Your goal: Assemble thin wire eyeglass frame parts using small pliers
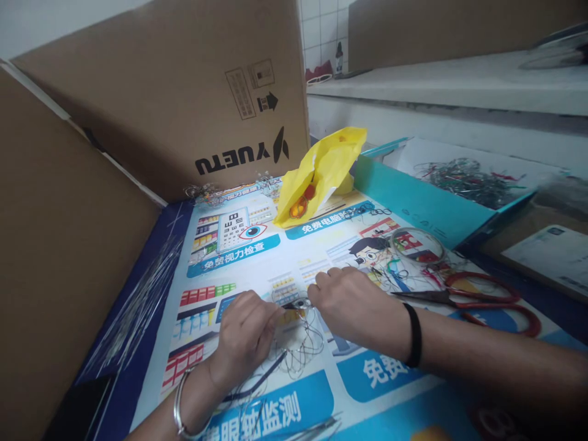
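Note:
My left hand [248, 324] is closed in a pinch, with a silver bangle at its wrist. My right hand [351, 306], wearing a black band, is closed too, just to the right. Between them is a piece of thin silver wire bent into loops [301, 346], hanging over the printed sheet. Both hands seem to grip its upper end, where a small dark part shows; the fingertips are partly hidden. Under my left hand lies a dark, thin, bent item [264, 376] whose kind I cannot make out.
Red-handled scissors [496, 294] lie right of my right hand, near a wire coil [418, 245]. A yellow bag [321, 171] stands behind. A teal box [413, 196] holds tangled wire. Cardboard [184, 92] walls the left and back. Cut wires [138, 306] lie at left.

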The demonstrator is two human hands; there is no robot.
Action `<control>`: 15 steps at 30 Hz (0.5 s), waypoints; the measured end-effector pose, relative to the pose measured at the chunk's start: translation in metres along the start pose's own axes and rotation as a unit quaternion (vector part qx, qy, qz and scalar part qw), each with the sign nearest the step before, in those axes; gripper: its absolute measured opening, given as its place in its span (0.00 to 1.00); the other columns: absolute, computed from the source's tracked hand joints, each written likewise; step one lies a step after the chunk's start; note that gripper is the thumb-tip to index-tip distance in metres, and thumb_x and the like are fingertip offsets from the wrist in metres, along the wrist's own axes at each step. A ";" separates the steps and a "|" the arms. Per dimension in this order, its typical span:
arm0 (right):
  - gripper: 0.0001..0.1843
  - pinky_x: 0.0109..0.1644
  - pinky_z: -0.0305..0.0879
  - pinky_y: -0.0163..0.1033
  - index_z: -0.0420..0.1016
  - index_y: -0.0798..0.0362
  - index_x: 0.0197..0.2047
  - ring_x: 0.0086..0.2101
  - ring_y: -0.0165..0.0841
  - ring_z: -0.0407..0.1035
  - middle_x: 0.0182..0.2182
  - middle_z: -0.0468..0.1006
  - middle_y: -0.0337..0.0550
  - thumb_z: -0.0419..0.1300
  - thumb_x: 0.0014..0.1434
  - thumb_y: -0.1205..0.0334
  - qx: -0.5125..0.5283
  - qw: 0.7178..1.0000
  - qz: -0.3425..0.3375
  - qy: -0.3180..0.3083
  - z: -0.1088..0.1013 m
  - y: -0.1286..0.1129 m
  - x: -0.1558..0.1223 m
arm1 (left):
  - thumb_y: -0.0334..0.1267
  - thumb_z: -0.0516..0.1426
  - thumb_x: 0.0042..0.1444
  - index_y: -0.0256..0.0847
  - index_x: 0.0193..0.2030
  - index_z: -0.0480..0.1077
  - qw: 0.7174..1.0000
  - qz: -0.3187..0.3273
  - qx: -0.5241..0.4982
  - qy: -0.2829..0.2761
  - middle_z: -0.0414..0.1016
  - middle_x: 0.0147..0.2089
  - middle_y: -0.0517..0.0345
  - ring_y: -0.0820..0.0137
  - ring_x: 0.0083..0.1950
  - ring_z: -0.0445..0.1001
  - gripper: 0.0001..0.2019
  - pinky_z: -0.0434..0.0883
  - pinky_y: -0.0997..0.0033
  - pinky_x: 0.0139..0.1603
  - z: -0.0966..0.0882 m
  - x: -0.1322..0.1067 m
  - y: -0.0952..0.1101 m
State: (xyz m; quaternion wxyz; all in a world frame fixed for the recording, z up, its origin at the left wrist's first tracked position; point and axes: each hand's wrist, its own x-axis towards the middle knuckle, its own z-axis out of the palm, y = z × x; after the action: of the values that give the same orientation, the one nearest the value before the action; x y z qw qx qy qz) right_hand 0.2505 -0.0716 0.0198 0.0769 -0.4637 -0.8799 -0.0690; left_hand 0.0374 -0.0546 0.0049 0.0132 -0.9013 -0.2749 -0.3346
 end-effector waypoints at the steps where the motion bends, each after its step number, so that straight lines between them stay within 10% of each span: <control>1: 0.04 0.26 0.38 0.37 0.67 0.56 0.29 0.24 0.32 0.62 0.24 0.71 0.45 0.53 0.51 0.71 0.000 1.000 0.000 -0.001 0.001 0.000 0.000 | 0.26 0.54 0.55 0.37 0.32 0.67 1.000 0.002 0.002 0.002 0.71 0.24 0.57 0.70 0.27 0.63 0.04 0.61 0.69 0.30 0.000 0.000 0.000; 15: 0.06 0.28 0.40 0.37 0.69 0.56 0.29 0.26 0.31 0.58 0.26 0.71 0.45 0.52 0.53 0.71 -0.012 1.000 0.020 0.014 -0.010 0.012 0.003 | 0.32 0.52 0.60 0.39 0.33 0.67 0.994 -0.015 -0.106 -0.022 0.70 0.26 0.57 0.71 0.28 0.65 0.05 0.63 0.71 0.30 -0.006 0.008 -0.013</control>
State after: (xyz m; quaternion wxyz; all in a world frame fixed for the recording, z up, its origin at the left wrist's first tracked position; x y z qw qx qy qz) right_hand 0.2598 -0.0641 0.0309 0.0847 -0.4810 -0.8685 -0.0845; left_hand 0.0321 -0.0405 0.0128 -0.0931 -0.9005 -0.2519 -0.3419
